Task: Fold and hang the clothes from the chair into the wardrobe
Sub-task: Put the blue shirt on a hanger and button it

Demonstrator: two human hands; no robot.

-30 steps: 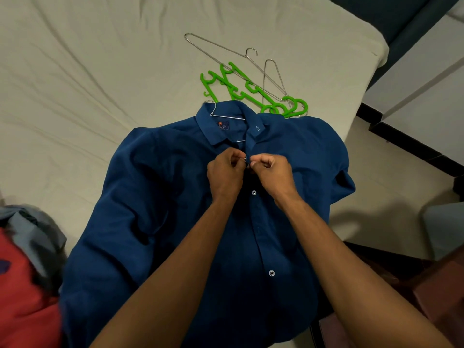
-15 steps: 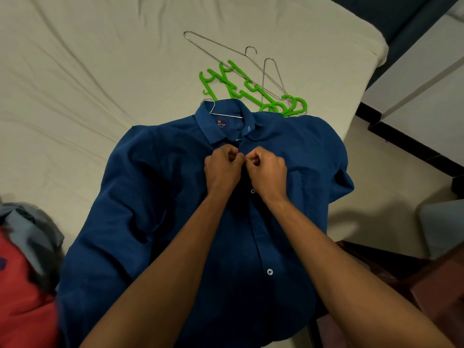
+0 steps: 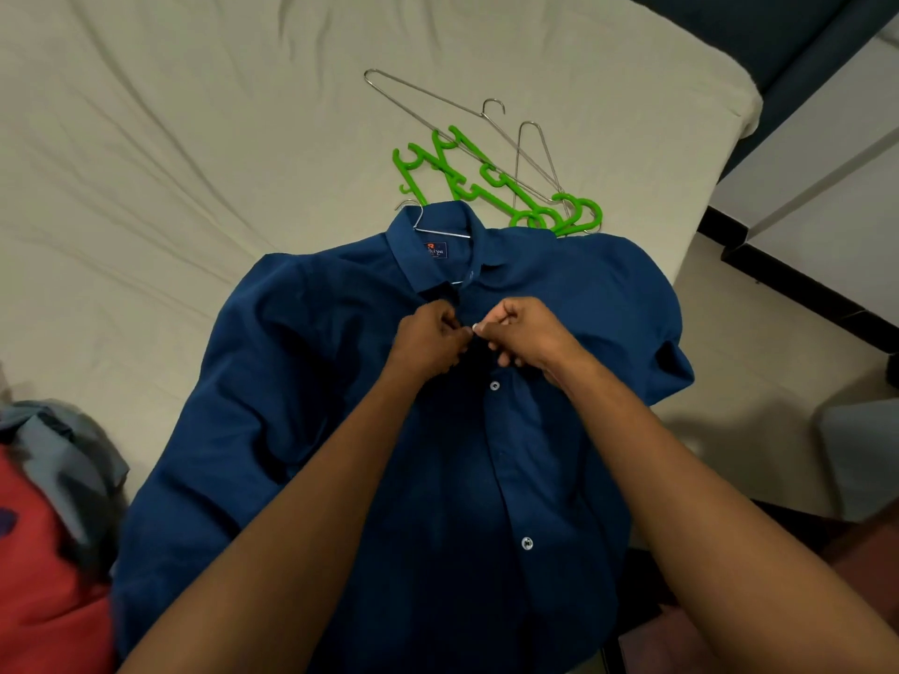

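Looking down from the head camera, we count one blue shirt (image 3: 340,430), two bare hands, three green hangers (image 3: 491,180) tangled in a pile, two loose wire hangers (image 3: 438,102) beside and over them, and a third wire hanger (image 3: 428,226) tucked inside the collar. Two white buttons (image 3: 494,385) show on the placket below our hands.

Our shirt lies face up on the bed (image 3: 194,138), near its right edge. Its long axis runs from us toward the hangers, collar pointing away, hem nearest us. It is a deep navy, lightly creased, sleeves bunched in at both sides, with a small label inside the collar whose print we cannot read.

Our left hand (image 3: 428,340) and right hand (image 3: 525,335) meet just under the collar, both closed in a pinch on the placket at the top of the shirt, fingertips nearly touching.

At the lower left a red garment (image 3: 44,576) and a grey one (image 3: 63,454) lie heaped, blurred, just beside the shirt's sleeve.
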